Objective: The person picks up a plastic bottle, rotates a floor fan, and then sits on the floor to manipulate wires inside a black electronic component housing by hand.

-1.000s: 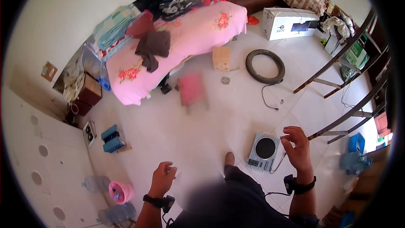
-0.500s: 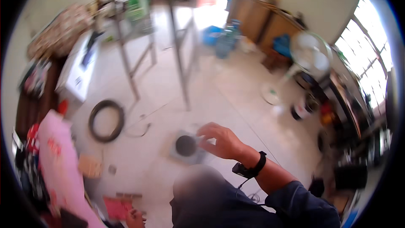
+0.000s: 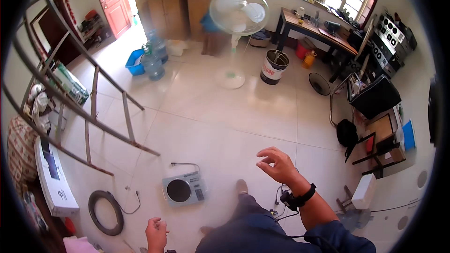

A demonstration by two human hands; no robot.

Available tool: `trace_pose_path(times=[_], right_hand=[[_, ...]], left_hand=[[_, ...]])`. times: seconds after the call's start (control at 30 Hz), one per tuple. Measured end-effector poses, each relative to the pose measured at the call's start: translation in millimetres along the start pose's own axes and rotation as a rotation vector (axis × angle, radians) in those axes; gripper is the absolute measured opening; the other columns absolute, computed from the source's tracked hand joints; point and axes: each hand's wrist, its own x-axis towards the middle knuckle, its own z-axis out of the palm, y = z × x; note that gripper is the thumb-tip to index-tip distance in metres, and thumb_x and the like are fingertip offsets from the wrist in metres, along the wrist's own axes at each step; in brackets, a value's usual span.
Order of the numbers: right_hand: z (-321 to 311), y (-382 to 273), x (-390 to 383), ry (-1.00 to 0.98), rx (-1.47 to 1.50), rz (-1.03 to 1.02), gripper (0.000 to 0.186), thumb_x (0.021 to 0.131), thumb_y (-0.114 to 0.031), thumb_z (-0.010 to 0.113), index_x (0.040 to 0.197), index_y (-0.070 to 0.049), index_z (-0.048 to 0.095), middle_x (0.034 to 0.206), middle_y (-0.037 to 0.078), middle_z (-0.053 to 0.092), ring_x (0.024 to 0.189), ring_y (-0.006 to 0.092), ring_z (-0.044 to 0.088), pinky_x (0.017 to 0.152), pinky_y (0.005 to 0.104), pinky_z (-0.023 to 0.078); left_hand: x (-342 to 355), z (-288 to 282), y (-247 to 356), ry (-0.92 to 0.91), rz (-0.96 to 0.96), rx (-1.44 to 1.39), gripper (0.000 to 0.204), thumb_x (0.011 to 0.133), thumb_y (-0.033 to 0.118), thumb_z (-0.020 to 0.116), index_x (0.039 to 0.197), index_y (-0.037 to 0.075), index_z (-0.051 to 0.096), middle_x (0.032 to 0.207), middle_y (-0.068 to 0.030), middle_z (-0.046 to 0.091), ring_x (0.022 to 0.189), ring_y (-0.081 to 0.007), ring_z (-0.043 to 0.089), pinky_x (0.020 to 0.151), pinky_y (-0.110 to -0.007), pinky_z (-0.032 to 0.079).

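Observation:
A flat grey-blue appliance with a round black disc, perhaps a hot plate (image 3: 178, 190), lies on the tiled floor left of my legs, its short dark cord behind it. My right hand (image 3: 277, 165) hovers to the right of it, fingers loosely bent and thumb apart, holding nothing. A black band with a small device sits on that wrist. Low in the picture, my left hand (image 3: 157, 232) is just below the appliance, its fingers loosely curled and nothing seen in them. Left of this hand, a black tyre-like ring (image 3: 106, 212) rests on the floor beside a thin cord.
A metal ladder-like frame (image 3: 93, 112) leans in at left, near a long white box (image 3: 56, 178). Farther off stand a fan (image 3: 233, 42), a bucket (image 3: 274, 67), water bottles (image 3: 153, 63) and a wooden desk (image 3: 318, 30). A black chair (image 3: 375, 96) stands at right.
The view has swung to the right and sharpened. My right hand has come away from the appliance, which it was beside. My left hand has moved away from a pink item.

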Motion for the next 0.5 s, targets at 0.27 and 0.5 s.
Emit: trace_pose_path(times=[0.27, 0.5], right_hand=[[-119, 102, 98, 0.076, -0.016, 0.112, 0.025, 0.087, -0.016, 0.076, 0.108, -0.005, 0.068, 0.108, 0.012, 0.067, 0.088, 0.0234, 0.074, 0.076, 0.0323, 0.057], [-171, 170, 230, 0.103, 0.003, 0.218, 0.036, 0.086, -0.022, 0.078, 0.115, -0.003, 0.066, 0.115, 0.014, 0.066, 0.096, 0.0248, 0.073, 0.082, 0.0344, 0.057]], left_hand=[[85, 143, 149, -0.112, 0.033, 0.019, 0.029, 0.094, 0.016, 0.064, 0.115, -0.003, 0.058, 0.090, -0.0088, 0.067, 0.066, -0.0132, 0.065, 0.056, -0.025, 0.052], [175, 226, 245, -0.255, 0.089, 0.095, 0.029, 0.095, 0.017, 0.062, 0.115, -0.004, 0.058, 0.091, -0.0098, 0.068, 0.067, -0.0129, 0.064, 0.056, -0.025, 0.050]])
